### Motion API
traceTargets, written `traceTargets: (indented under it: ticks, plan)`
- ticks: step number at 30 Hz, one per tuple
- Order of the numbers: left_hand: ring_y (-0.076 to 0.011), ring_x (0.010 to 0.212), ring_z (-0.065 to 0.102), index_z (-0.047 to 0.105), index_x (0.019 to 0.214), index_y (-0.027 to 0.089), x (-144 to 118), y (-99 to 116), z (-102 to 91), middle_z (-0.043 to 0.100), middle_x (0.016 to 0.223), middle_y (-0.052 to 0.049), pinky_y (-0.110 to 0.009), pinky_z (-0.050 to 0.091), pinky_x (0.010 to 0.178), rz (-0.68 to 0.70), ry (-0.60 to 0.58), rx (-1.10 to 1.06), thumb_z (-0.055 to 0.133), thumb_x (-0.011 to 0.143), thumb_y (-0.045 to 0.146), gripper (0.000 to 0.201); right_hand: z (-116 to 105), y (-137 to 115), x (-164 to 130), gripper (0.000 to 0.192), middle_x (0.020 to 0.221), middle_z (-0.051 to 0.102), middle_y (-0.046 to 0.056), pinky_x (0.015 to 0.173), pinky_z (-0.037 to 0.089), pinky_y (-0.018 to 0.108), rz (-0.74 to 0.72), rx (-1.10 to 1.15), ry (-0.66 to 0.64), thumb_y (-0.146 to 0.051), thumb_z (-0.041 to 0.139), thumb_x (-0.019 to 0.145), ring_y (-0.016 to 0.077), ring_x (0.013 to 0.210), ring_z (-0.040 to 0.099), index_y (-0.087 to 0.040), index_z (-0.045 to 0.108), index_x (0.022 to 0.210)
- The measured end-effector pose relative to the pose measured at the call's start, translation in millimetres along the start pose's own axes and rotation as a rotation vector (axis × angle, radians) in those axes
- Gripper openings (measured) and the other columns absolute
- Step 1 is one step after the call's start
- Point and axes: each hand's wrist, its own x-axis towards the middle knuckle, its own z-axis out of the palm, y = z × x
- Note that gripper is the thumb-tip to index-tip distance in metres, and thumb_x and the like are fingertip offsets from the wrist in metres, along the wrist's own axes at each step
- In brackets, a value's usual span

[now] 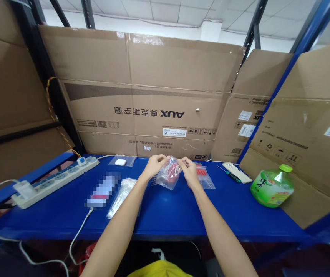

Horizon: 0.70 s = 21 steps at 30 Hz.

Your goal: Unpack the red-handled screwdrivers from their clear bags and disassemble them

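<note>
Both of my hands hold a small clear plastic bag [169, 177] with a red object inside, just above the blue table [165, 215]. My left hand [154, 164] pinches the bag's top left corner. At the top right corner, my right hand [188, 169] pinches the same bag. Just right of my right hand, more small clear bags with red parts [205, 175] lie flat on the table. A bundle of clear plastic bags [121, 195] lies to the left of my left forearm.
A white power strip [55, 181] lies at the left, a small white case in a bag [121, 162] near the back, a blurred device with a cable [103, 190], a screwdriver [228, 174], a white phone [236, 172] and a green bottle [271, 186] on its side at the right. Cardboard walls [141, 92] surround the table.
</note>
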Motion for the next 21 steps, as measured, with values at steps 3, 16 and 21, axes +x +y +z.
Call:
traceTargets:
  ticks: [3,16,21]
  plan:
    - [-0.0123,0.055,0.049,0.068,0.077,0.016,0.5,-2.6,3.4,0.059,0.058,0.001,-0.024,0.036,0.055,-0.025,0.043,-0.096,0.070,0.079,0.057,0.041,2.3,-1.5,-1.7,0.038,0.060,0.057,-0.005,0.050,0.037,0.024,0.068,0.057,-0.048,-0.057,0.071,0.078,0.0131,0.051,0.050,-0.023,0.059,0.088]
    - [-0.0152,0.069,0.057,0.074,0.084,0.016,2.3,-5.8,-0.2,0.069,0.076,-0.002,-0.025,0.042,0.067,0.111,0.124,-0.024,0.065,0.086,0.052,0.037,-2.9,-0.1,-0.2,0.041,0.073,0.071,0.001,0.059,0.044,0.027,0.080,-0.025,-0.147,-0.051,0.066,0.084,0.0162,0.062,0.060,-0.020,0.069,0.110]
    - [-0.0184,0.078,0.063,0.074,0.085,0.017,-1.3,-2.9,4.5,0.074,0.084,-0.004,-0.026,0.044,0.070,0.156,-0.080,0.058,0.062,0.089,0.050,0.035,-6.2,2.9,2.2,0.028,0.086,0.073,0.004,0.073,0.047,0.029,-0.005,-0.124,-0.159,-0.046,0.069,0.083,0.0191,0.077,0.063,-0.019,0.074,0.087]
